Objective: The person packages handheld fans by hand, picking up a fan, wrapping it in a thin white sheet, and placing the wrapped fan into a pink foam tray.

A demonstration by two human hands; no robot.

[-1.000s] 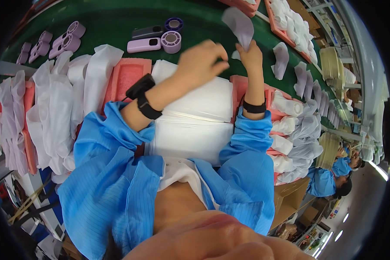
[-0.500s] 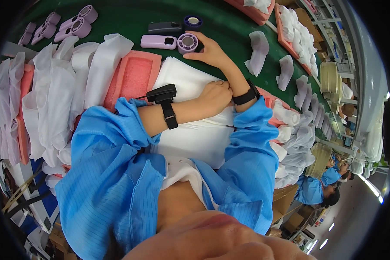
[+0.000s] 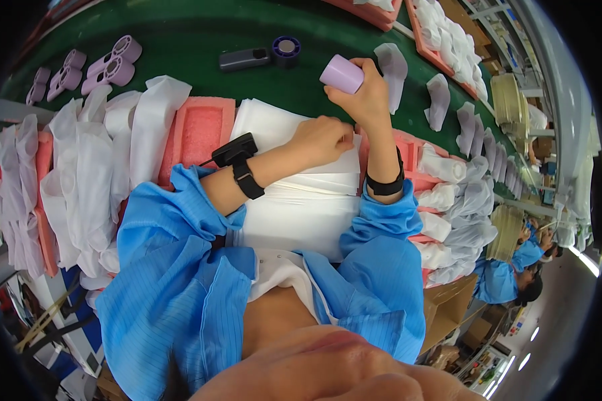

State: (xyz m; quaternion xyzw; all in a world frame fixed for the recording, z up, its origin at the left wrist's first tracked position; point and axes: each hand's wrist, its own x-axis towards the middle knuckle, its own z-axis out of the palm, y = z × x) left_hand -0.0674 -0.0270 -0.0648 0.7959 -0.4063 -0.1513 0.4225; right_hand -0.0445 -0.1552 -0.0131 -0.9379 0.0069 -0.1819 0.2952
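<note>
Above the green work surface, my right hand (image 3: 368, 93) grips a light purple handheld fan (image 3: 343, 74); its smooth round side shows, while the fingers cover the rest. My left hand (image 3: 320, 142) rests over the upper right part of a stack of white sleeve-like sheets (image 3: 294, 224). Its fingers are curled closed, and what lies in them, if anything, is hidden. Beyond the stack, a dark grey handheld fan (image 3: 245, 59) lies with its round head (image 3: 285, 48) to the right.
Several purple fans (image 3: 118, 69) lie at the far left. Fans in white sleeves (image 3: 93, 147) fill pink foam trays (image 3: 201, 127) at left and right. More wrapped pieces (image 3: 392, 73) lie along the surface at right. A co-worker in blue (image 3: 502, 277) sits farther off.
My right hand has lifted the purple fan off the green surface and moved right and nearer with it. My left hand has shifted slightly left, away from the right wrist.
</note>
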